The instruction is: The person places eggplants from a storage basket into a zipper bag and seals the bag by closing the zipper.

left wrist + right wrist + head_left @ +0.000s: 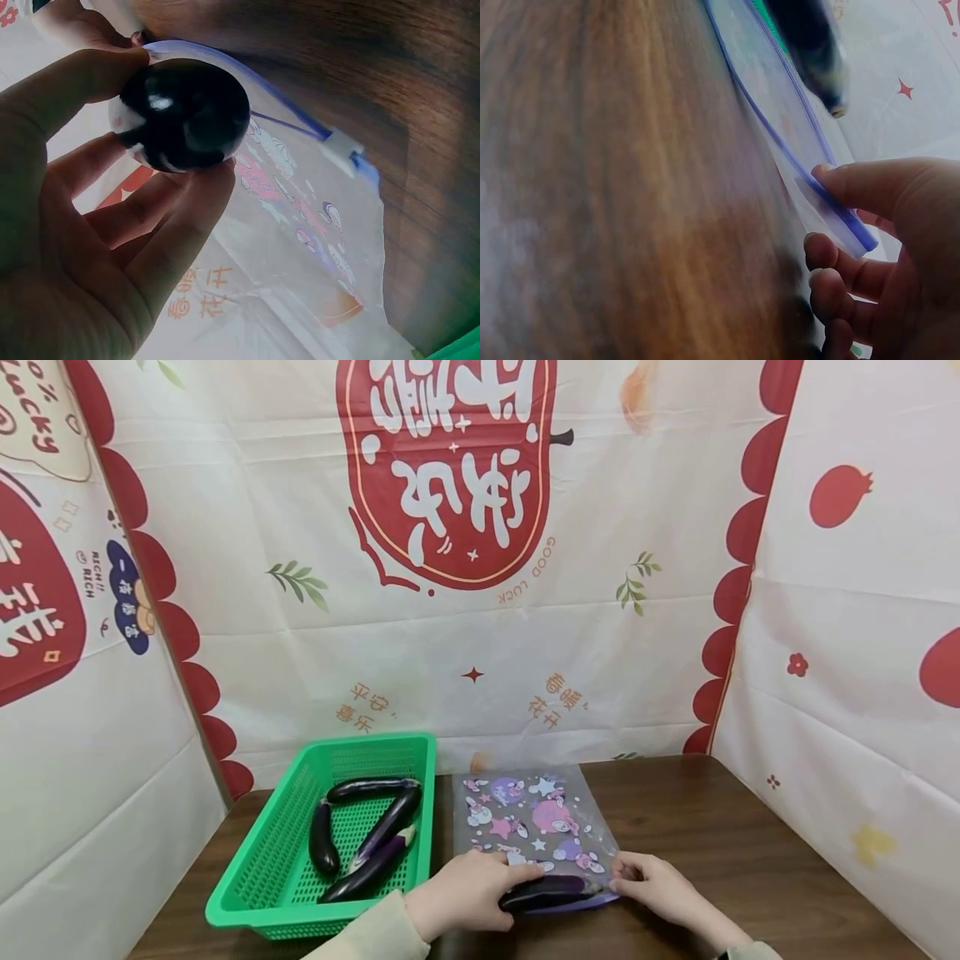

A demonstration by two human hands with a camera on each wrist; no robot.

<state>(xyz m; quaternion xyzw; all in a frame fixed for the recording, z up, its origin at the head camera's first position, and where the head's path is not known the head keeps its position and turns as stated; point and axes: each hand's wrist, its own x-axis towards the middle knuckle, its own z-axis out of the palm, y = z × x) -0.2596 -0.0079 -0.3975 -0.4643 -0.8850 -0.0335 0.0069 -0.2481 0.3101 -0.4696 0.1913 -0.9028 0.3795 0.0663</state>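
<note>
A dark purple eggplant (551,891) lies crosswise at the near, open end of a clear zip bag (525,818) printed with pink and purple cartoons. My left hand (480,887) grips the eggplant by one end, fingers and thumb curled round it in the left wrist view (184,116). With my right hand (656,885) I pinch the corner of the bag's purple zip edge (840,210). The eggplant's stem end points toward that hand, apart from its fingers. A white slider (343,152) sits on the zip strip.
Left of the bag stands a green basket (247,860) with several eggplants (367,868) in it. Everything rests on a brown wooden table (697,810). Printed white cloth (480,635) hangs behind the table and along both sides.
</note>
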